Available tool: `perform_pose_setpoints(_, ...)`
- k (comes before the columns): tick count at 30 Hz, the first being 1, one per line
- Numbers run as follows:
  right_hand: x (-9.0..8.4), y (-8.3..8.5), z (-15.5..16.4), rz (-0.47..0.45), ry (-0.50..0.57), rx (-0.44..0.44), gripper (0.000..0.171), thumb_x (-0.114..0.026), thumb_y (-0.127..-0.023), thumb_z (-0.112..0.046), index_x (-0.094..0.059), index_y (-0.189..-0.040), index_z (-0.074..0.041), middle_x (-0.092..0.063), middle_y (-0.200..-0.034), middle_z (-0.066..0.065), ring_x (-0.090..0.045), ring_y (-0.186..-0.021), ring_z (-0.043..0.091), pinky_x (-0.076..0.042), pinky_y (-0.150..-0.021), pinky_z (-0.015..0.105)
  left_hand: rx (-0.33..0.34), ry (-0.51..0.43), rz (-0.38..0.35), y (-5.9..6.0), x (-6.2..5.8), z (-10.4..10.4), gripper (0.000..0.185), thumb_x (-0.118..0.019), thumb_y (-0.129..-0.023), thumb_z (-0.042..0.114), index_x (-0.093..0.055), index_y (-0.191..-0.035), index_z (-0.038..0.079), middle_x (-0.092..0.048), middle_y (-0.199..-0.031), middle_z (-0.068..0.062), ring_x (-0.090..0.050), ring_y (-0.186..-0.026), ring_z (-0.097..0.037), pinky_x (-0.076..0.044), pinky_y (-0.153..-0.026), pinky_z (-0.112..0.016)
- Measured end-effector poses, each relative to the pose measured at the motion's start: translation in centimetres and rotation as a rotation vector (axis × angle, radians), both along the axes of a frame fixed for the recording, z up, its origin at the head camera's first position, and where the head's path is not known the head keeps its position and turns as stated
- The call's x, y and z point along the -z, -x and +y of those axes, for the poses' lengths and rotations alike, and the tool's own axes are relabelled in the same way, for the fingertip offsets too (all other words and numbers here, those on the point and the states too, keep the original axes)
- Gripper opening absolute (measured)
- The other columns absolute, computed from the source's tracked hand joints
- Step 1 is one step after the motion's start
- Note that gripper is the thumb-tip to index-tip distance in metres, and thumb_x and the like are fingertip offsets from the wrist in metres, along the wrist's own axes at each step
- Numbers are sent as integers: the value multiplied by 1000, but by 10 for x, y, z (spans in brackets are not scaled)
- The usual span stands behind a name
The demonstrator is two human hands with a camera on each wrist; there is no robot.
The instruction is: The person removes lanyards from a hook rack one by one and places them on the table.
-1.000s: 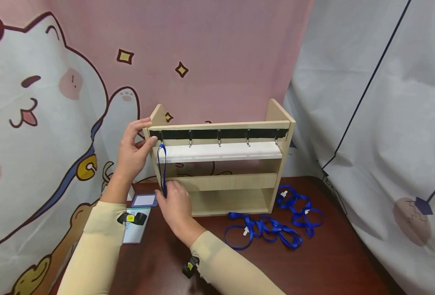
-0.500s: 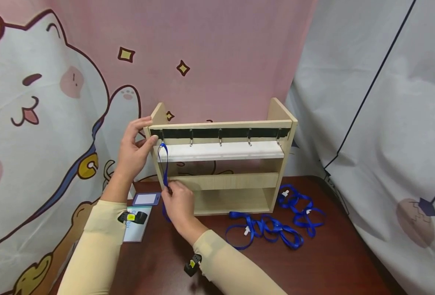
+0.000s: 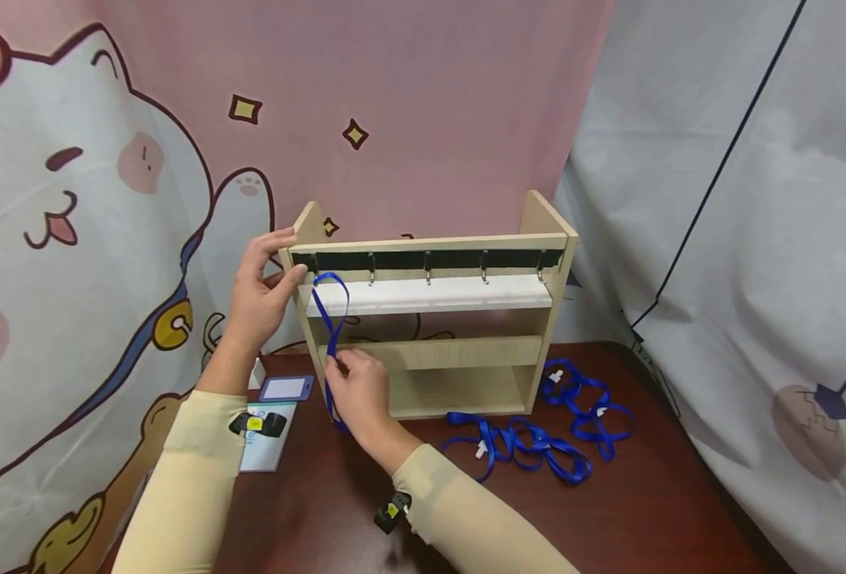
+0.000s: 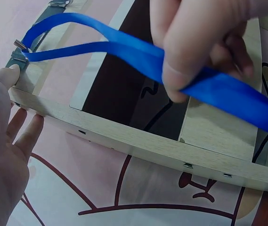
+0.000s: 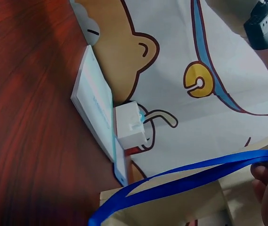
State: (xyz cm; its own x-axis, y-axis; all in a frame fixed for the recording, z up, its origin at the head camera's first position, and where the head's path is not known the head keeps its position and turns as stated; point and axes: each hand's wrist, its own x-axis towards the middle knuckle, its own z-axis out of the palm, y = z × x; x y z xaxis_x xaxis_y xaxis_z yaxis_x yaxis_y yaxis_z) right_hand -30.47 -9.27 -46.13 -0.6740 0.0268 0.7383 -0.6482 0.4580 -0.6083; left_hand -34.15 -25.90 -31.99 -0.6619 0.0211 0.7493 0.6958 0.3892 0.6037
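Note:
My left hand [image 3: 261,291] holds the upper left corner of a light wooden rack [image 3: 437,355], thumb on the front and fingers along the outer side. A black strip [image 3: 401,261] with several metal hooks runs across the rack's top. My right hand [image 3: 358,391] pinches a blue lanyard [image 4: 138,54] between thumb and fingers, in front of the rack's left side. The lanyard's upper loop bows open, its end at the leftmost hook [image 4: 20,45]. Below the right hand, the strap hangs down toward the table.
Two more blue lanyards [image 3: 572,476] with white clips lie loosely on the dark red table [image 3: 652,510], at right. Left of the rack lie a blue-framed card holder [image 3: 286,388] and a white booklet-like item [image 3: 265,450]. A small white box [image 5: 130,125] stands behind them.
My right hand has moved slightly right with the lanyard. The lanyard's narrow upper loop has widened and bowed right. My left hand stays on the rack's corner.

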Motion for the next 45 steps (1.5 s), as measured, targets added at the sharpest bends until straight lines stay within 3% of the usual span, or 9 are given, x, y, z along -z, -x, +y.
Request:
perform_pose_setpoints(6, -11, -2, 8, 63, -32, -28, 16, -80, -100, -15, -80, -84, -12, -74, -80, -3, -61, -69, 8, -46, -60, 17, -12, 15, -12, -1, 1, -1, 44, -72, -108, 6, -63, -150, 12, -52, -163, 2, -53, -144, -25, -59, -102, -23)
perform_pose_setpoints(11, -30, -4, 14, 128, -62, -74, 23, -79, -102, -16, -75, -80, -11, -70, -77, -3, -54, -63, 7, -40, -55, 16, -14, 8, -7, 1, 1, 1, 43, -70, -107, 1, -61, -149, 5, -52, -164, -4, -53, -143, -26, -58, -102, -21)
perform_pose_setpoints(15, -44, -6, 20, 161, -90, -104, 23, -78, -103, -14, -75, -80, -10, -69, -76, -2, -54, -62, 7, -40, -55, 15, -11, 14, -8, 3, 2, 3, 43, -69, -107, -1, -60, -149, 1, -51, -164, -9, -52, -143, -28, -57, -102, -20)
perform_pose_setpoints(23, -61, -16, 24, 200, -140, -167, 15, -77, -101, -10, -77, -86, -9, -73, -83, 0, -59, -69, 9, -46, -62, 16, 1, 10, -5, -1, 3, 3, 43, -72, -107, 3, -63, -149, 8, -53, -162, -2, -53, -141, -22, -57, -100, -18)
perform_pose_setpoints(28, -64, -24, 28, 199, -105, -228, 16, -77, -102, -9, -76, -86, -10, -70, -80, -1, -55, -68, 6, -43, -59, 13, -7, 17, -4, -1, 3, 2, 43, -72, -108, 4, -63, -149, 9, -53, -162, 0, -52, -142, -21, -57, -101, -18)
perform_pose_setpoints(35, -62, -31, 37, 226, -102, -288, 21, -78, -102, -7, -72, -83, -10, -66, -76, -1, -55, -67, 8, -43, -61, 10, -22, 9, 9, 3, 2, 0, 42, -71, -107, 0, -61, -148, 2, -53, -163, -5, -52, -143, -23, -56, -100, -17)
perform_pose_setpoints(45, -58, -38, 64, 146, -115, -416, 21, -79, -102, -4, -70, -83, -9, -66, -79, -1, -56, -70, 4, -55, -62, 15, -25, 11, -8, 1, 2, 0, 42, -72, -107, 3, -62, -148, 6, -53, -163, 0, -52, -144, -23, -57, -101, -19)
